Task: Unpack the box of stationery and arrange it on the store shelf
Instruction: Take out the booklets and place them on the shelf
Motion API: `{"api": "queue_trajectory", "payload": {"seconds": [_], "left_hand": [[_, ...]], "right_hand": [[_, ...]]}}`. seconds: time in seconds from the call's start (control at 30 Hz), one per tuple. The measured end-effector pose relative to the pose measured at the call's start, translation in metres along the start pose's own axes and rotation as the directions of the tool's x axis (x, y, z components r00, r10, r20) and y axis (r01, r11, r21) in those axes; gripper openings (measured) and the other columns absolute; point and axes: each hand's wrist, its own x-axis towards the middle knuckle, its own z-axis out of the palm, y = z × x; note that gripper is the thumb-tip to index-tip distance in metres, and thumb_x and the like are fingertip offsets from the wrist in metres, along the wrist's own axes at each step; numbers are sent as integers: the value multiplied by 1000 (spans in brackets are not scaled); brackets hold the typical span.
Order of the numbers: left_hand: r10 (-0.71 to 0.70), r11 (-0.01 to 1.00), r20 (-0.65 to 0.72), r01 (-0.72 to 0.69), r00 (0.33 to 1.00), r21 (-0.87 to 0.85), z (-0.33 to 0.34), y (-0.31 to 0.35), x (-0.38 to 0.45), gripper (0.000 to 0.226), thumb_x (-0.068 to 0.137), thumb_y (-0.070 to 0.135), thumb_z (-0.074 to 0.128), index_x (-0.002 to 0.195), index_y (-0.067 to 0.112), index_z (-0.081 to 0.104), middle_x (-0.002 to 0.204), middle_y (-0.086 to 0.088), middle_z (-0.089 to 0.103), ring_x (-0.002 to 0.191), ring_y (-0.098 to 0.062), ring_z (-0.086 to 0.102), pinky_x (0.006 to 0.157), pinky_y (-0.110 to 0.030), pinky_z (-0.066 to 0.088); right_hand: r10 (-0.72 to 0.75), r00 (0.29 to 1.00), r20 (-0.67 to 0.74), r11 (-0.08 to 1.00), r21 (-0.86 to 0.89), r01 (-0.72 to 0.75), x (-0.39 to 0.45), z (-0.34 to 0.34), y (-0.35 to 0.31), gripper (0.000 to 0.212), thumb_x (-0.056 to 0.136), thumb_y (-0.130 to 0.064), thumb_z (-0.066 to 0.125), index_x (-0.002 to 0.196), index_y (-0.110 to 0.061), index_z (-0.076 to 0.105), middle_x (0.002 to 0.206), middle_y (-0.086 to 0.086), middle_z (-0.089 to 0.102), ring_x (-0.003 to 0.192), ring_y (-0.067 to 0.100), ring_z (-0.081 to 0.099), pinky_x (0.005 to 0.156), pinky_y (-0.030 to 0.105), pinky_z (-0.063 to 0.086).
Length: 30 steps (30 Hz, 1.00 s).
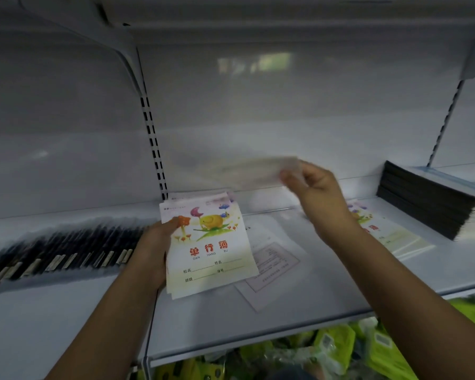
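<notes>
left hand (pixel 159 242) curled round a stack of exercise books (pixel 211 250), right hand (pixel 317 187) pinching one blurred book (pixel 252 171)

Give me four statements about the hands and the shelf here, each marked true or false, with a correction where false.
1. The left hand holds a stack of exercise books. True.
2. The right hand is empty. False: it pinches a blurred, raised exercise book.
3. A dark stack of notebooks lies at the shelf's right end. True.
4. The row of pens lies right of the right hand. False: it lies left of the left hand.
</notes>
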Motion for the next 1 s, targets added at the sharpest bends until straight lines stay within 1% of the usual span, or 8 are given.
{"api": "queue_trajectory", "payload": {"seconds": [0.1,0.17,0.3,0.43,0.6,0.8,0.9,1.0], "left_hand": [[-83,996,85,84,993,-6,0,2,1,48,95,56,49,113,16,67,105,-18,74,93,-37,72,78,-52,59],[-83,985,86,68,993,158,1,0,3,45,91,50,61,115,13,69,104,-18,74,91,-36,72,79,-49,58],[94,973,46,-102,995,209,-1,-2,1,25,90,8,67,115,6,66,101,-18,74,84,-34,73,69,-48,60],[221,974,-69,-223,973,-28,-10,5,5,34,90,13,67,123,8,63,112,-17,72,104,-39,67,89,-63,51],[234,964,-113,-245,966,-100,-14,6,7,23,91,12,66,114,14,66,112,-14,72,102,-37,68,88,-58,53],[187,976,-75,-194,980,-97,-12,4,6,31,92,15,65,123,12,63,114,-17,71,107,-42,66,92,-65,48],[91,987,-44,-96,995,-126,-11,4,4,20,95,15,60,114,14,66,108,-17,73,102,-41,68,91,-61,51],[9,997,-16,-10,1000,-71,-4,2,4,22,97,21,57,114,11,67,100,-18,74,92,-38,71,77,-51,57]], "right_hand": [[28,911,412,987,-158,41,-11,18,20,42,87,4,62,96,-34,77,143,-22,48,137,-1,36,112,22,32],[83,827,557,961,-265,82,-21,24,46,51,89,4,62,99,-44,74,153,-20,34,143,-3,23,118,22,21],[265,914,306,813,-580,-42,-30,19,75,51,90,-16,67,135,-33,50,147,-5,41,137,14,39,109,18,30],[537,841,65,311,-942,-125,-30,17,67,87,67,-75,68,126,-13,49,123,9,52,113,25,50,94,35,44],[644,763,65,408,-872,-270,-16,13,51,58,77,-43,79,117,-9,55,117,5,58,114,22,57,79,22,43],[458,864,-210,620,-621,-479,-2,-11,48,14,85,-12,65,96,-13,56,106,13,67,88,27,62,71,28,46],[145,917,-371,879,-378,-292,3,-21,24,17,92,-10,57,104,-22,55,100,-3,68,77,9,61,72,28,49],[-15,973,-230,992,-125,-15,4,-13,-5,27,94,-4,52,94,-28,66,97,-24,68,91,-7,62,81,29,51]]}}
